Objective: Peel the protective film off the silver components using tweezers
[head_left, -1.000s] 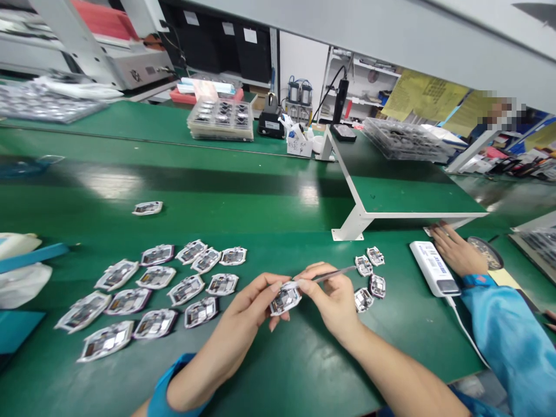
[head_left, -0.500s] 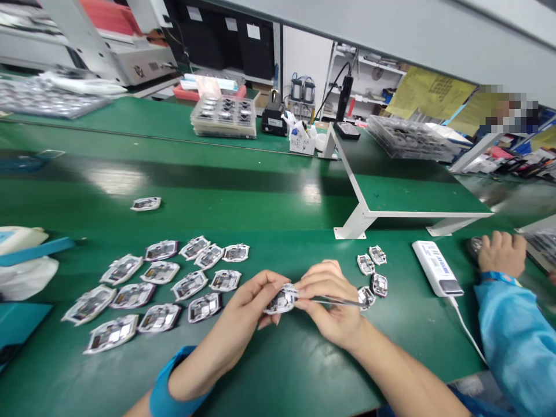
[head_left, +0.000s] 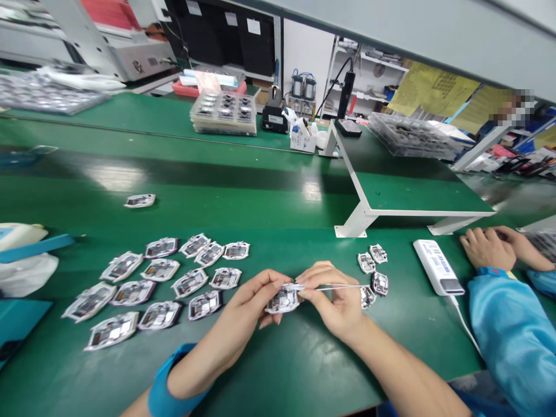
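Electronic module pinched in left hand, right hand gripping tweezers, tips touching the module

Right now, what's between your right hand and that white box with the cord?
In the head view, four small white-edged circuit modules lie on the green bench between the right hand and the white corded box.

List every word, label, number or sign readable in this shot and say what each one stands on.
No text can be read for certain.
Barcode label on the white corded device: too small to read.
Yellow printed sheets: too blurred to read.
White labels on the black cabinets: too small to read.
Markings on the small white box: too small to read.
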{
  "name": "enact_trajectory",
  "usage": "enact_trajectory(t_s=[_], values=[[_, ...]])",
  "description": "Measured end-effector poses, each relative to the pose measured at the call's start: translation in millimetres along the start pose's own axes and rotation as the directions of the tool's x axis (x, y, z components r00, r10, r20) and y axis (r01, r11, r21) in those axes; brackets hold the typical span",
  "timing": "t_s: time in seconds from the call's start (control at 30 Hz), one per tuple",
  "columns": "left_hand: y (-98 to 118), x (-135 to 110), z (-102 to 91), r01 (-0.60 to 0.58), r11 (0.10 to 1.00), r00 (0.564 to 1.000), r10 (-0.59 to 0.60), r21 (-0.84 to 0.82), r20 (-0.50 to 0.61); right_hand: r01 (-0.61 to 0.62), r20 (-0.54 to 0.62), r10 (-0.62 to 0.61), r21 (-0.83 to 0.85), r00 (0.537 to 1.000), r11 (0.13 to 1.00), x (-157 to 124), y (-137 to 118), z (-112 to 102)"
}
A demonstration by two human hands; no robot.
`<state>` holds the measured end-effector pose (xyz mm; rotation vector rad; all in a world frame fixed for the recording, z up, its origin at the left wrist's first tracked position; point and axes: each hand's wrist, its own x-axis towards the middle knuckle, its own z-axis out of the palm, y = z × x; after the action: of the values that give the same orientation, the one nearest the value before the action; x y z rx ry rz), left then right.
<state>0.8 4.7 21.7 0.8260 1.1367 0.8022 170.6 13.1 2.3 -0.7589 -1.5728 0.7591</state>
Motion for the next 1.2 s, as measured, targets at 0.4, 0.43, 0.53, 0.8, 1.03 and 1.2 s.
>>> enact_trajectory(t_s=[0.4, 0.43, 0.53, 0.8, 1.03, 1.2], values=[[-1.3, 1.4, 0.1, -0.016, 0.995, 1.000, 0.016, 0.101, 0.000, -0.174, -0.007, 0.174, -0.023, 0.985, 0.984, -2.2, 0.6, 0.4], [-0.7, 1.3, 0.2, -0.015, 0.994, 1.000, 0.015, 0.105, 0.003, -0.180, 0.000, 0.180, -0.034, 0.984, 0.983, -1.9, 0.1, 0.2], [-0.6, 1.9, 0.1, -0.014, 0.993, 1.000, 0.012, 0.115, 0.016, -0.171, 0.033, 0.174, -0.069, 0.984, 0.983, -0.7, -2.2, -0.8], [-3.7, 5.1, -1.9, 0.032, 0.996, 0.999, -0.031, 0.080, -0.009, -0.231, 0.046, 0.233, -0.045, 0.971, 0.972, 0.3, -2.7, -2.0], [-5.7, 4.5, -1.3, 0.026, 0.997, 0.999, -0.024, 0.072, -0.027, -0.176, 0.053, 0.183, -0.113, 0.982, 0.978, -1.9, -1.2, -1.0], [-5.9, 4.1, -0.4, 0.006, 0.998, 0.999, -0.004, 0.066, -0.035, -0.150, 0.045, 0.156, -0.117, 0.987, 0.982, -3.5, 0.0, 1.4]])
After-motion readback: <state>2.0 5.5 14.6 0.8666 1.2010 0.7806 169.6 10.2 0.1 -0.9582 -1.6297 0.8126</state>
